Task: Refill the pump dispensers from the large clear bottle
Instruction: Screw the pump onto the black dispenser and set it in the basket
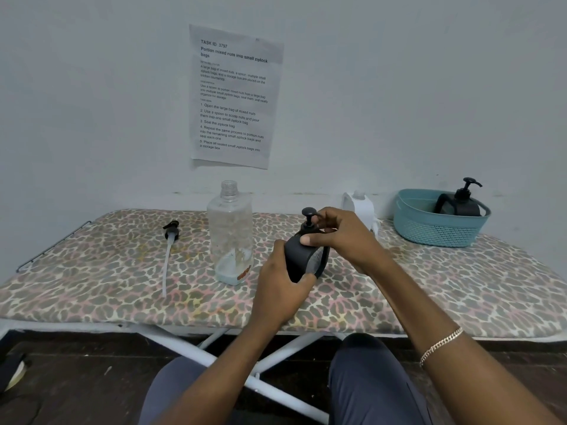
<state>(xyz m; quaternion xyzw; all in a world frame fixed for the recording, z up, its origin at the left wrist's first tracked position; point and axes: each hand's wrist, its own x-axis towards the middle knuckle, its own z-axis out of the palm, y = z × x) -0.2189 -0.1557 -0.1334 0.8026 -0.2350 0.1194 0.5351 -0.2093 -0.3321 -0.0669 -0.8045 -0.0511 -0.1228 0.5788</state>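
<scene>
Board: the padded board (92, 286) with the spotted cover runs left to right in front of you, and everything for the job sits on it.
Basket: the teal basket (408, 228) stands at the far right, well apart from your hands, with a second dispenser (460, 204) upright inside, pump on.
Clear bottle: the clear bottle (230, 234) stands upright at the middle, neck uncapped, with only a little liquid showing near its base.
Black dispenser: the black dispenser (299, 259) is between your hands, just right of the clear bottle. Its long axis is close to upright, leaning slightly. You cannot tell whether its base rests on the cover.
Left hand: your left hand (279, 289) wraps the dispenser's lower body from the near side.
Right hand: your right hand (340, 237) reaches over the top, fingers curled round the collar under the pump top (309, 213).
Loose pump: a loose pump (170, 237) lies far left, its tube pointing towards you.
Key relation: the clear bottle lies left of the dispenser, near your left hand, so that hand is nearer for lifting it.
Likely step: you seem to be turning the pump collar, though loosening or tightening cannot be told.
</scene>
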